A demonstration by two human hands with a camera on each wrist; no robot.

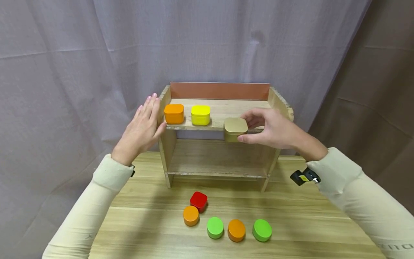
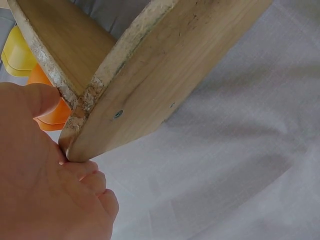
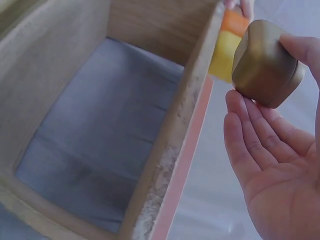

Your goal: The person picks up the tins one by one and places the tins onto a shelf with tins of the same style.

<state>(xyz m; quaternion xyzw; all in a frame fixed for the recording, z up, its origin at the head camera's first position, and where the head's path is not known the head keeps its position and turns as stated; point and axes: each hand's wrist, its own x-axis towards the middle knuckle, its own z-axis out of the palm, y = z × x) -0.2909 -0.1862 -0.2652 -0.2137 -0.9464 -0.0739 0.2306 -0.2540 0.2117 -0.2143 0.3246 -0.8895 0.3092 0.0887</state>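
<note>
Fingers (image 1: 253, 113) of my right hand (image 1: 275, 129) pinch a gold box (image 1: 235, 127); left of them, my outstretched left hand (image 1: 141, 126) touches shelving (image 1: 216, 156).

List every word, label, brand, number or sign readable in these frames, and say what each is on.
"ITO": apparent end of the grey lettering on the right sleeve; its start is unclear.
Left sleeve: a small dark mark, too faint to read.
Black wrist device: yellow and white markings, too small to read.
Gold box: no text on its visible sides.
</note>
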